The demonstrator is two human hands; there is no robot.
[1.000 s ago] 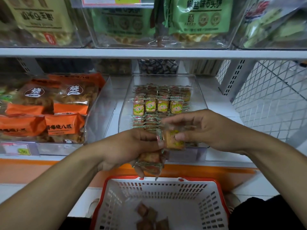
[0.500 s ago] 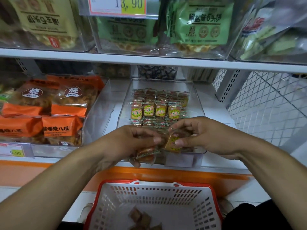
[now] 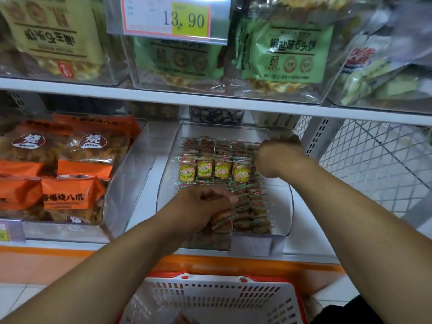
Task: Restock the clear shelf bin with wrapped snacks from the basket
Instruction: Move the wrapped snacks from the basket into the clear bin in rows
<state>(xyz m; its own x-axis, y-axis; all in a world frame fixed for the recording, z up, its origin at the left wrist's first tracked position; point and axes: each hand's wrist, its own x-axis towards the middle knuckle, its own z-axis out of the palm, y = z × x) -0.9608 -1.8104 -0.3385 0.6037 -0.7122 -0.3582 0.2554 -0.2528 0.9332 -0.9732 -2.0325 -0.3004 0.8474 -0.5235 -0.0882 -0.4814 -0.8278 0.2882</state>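
Clear shelf bin (image 3: 288, 206): the left hand (image 3: 201, 206) grips wrapped snacks (image 3: 223, 219) at its front, the right hand (image 3: 278, 157) reaches its back, fingers hidden.

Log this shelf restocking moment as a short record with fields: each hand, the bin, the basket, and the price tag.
left hand: grips a bunch of wrapped snacks over the front of the clear bin
right hand: reaches to the bin's back right; fingers hidden, grip cannot be told
clear bin: holds rows of small wrapped snacks
basket: white with red rim, below the shelf, snacks at its bottom
price tag: reads 13.90, on the upper shelf
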